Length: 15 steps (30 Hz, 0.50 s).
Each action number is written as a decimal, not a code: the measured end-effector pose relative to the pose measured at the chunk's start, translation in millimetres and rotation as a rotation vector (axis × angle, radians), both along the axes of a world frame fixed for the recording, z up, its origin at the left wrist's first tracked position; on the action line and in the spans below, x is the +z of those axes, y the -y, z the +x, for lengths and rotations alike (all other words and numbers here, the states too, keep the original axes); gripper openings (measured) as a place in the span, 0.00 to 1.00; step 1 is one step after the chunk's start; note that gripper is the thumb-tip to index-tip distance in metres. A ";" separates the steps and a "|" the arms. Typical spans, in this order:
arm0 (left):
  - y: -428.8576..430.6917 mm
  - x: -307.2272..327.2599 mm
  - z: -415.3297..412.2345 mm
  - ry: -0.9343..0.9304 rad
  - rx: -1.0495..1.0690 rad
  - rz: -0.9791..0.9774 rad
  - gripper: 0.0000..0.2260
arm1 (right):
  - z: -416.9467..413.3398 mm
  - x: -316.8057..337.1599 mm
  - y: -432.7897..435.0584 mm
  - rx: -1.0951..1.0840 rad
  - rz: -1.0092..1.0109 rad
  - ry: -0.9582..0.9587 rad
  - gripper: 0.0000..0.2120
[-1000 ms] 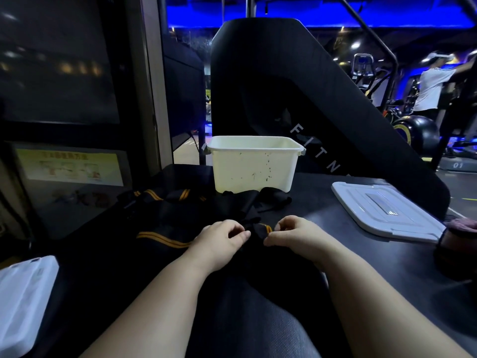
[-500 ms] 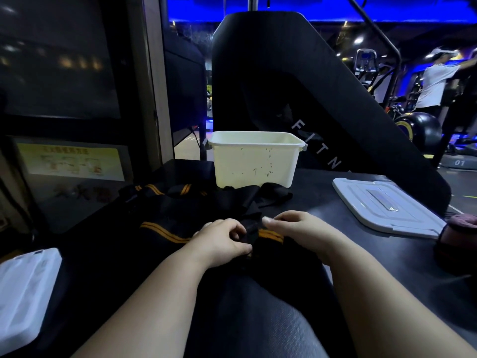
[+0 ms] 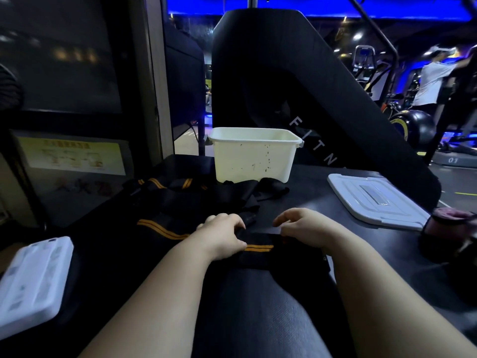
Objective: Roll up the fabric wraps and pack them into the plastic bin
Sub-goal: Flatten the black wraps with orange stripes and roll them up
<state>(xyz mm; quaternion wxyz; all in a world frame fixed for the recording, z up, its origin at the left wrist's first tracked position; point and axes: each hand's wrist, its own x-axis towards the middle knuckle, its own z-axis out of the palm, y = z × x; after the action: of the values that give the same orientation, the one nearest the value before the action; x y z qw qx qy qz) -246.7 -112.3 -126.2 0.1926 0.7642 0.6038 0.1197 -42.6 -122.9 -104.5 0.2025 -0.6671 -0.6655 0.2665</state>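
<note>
A black fabric wrap with orange stripes (image 3: 258, 248) lies on the dark table just in front of me, partly rolled. My left hand (image 3: 222, 235) grips its left end with curled fingers. My right hand (image 3: 307, 228) pinches its right end. More black wraps with orange stripes (image 3: 180, 195) lie in a loose pile to the left and behind. The white plastic bin (image 3: 254, 156) stands open beyond the pile, and I see nothing inside it from here.
The bin's white lid (image 3: 374, 200) lies at the right of the table. A white flat object (image 3: 31, 282) sits at the near left edge. A dark reddish roll (image 3: 449, 223) rests at the far right. A black exercise machine rises behind the bin.
Both hands have drawn closer to me with the wrap, and more of its orange stripe now shows between them. The camera tilted slightly.
</note>
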 end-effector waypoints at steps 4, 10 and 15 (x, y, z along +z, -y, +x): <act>17.3 13.0 4.2 -0.056 -0.032 -0.065 0.19 | -2.3 -2.1 11.0 0.029 0.020 0.127 0.05; 57.3 13.3 10.7 -0.143 -0.047 -0.095 0.19 | 18.9 -1.5 58.7 0.082 0.012 0.084 0.17; 90.9 9.2 10.5 -0.160 -0.047 -0.043 0.21 | 56.5 -3.4 108.1 0.065 0.055 -0.099 0.05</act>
<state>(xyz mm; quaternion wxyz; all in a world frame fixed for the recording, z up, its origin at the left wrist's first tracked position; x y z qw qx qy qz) -236.1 -203.1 -117.0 0.1629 0.7809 0.6017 0.0405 13.8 -231.0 -107.9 0.2445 -0.6254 -0.6831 0.2873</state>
